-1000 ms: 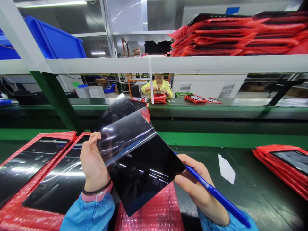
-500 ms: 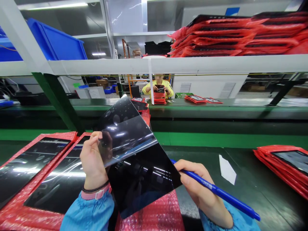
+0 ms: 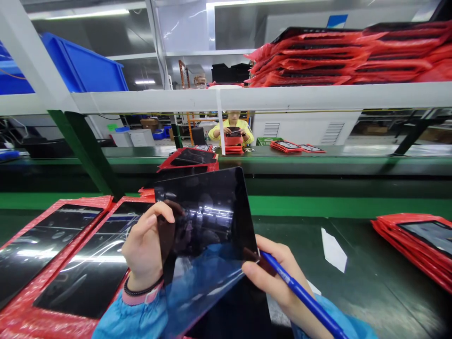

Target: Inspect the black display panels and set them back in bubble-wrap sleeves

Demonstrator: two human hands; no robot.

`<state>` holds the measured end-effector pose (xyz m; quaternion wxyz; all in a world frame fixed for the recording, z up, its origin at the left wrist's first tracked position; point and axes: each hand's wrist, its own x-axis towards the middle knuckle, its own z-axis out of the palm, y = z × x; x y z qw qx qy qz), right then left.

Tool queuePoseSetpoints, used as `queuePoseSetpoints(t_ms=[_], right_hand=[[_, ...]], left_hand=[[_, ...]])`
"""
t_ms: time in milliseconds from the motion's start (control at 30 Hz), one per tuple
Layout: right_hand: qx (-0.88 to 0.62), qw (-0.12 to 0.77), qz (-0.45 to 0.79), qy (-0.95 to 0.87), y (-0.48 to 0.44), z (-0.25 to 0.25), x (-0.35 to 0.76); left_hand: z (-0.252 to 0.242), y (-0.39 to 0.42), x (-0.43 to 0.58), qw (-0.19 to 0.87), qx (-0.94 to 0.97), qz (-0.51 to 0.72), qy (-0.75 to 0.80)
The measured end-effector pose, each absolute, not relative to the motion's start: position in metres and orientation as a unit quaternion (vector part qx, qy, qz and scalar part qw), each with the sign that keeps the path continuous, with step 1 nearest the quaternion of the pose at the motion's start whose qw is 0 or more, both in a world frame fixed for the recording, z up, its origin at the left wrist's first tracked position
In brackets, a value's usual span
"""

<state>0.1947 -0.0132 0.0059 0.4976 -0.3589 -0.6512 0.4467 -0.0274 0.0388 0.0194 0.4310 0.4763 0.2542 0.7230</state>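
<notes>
A thin, glossy black screen panel (image 3: 208,202) is tilted up in front of me. My left hand (image 3: 144,249) grips its left edge, with the index finger bent over the front face. My right hand (image 3: 278,278) pinches the lower right part of the panel and also holds a blue pen (image 3: 300,292), which slants down to the right. A clear film (image 3: 201,294) shows over the lower part, with blue visible in it. Whether it is still stuck to the panel there I cannot tell. Another dark panel (image 3: 243,306) lies beneath.
Black panels on red bubble wrap (image 3: 81,263) lie at left. A white paper piece (image 3: 334,249) and a red-wrapped stack (image 3: 416,240) are at right. More red-wrapped packs (image 3: 335,56) fill the shelf above. Across the bench, a person in yellow (image 3: 232,129) handles a dark panel.
The panel has turned more upright and its top has come down. The film shine has shifted to the lower part. My left hand has moved slightly right; the pen tilts more steeply.
</notes>
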Motion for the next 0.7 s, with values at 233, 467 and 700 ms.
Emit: queuePoseSetpoints(t_ms=[233, 467, 700], right_hand=[[-0.302, 0.495, 0.501, -0.643, -0.019, 0.009, 0.187], [-0.397, 0.501, 0.381, -0.667, -0.022, -0.007, 0.189], [-0.345, 0.552, 0.064, -0.757, -0.02, -0.024, 0.187]], left_hand=[[0.016, 0.039, -0.027, 0.359, 0.509, 0.739, 0.256], [0.02, 0.033, -0.024, 0.384, 0.476, 0.736, 0.29], [0.017, 0.035, -0.023, 0.327, 0.51, 0.747, 0.273]])
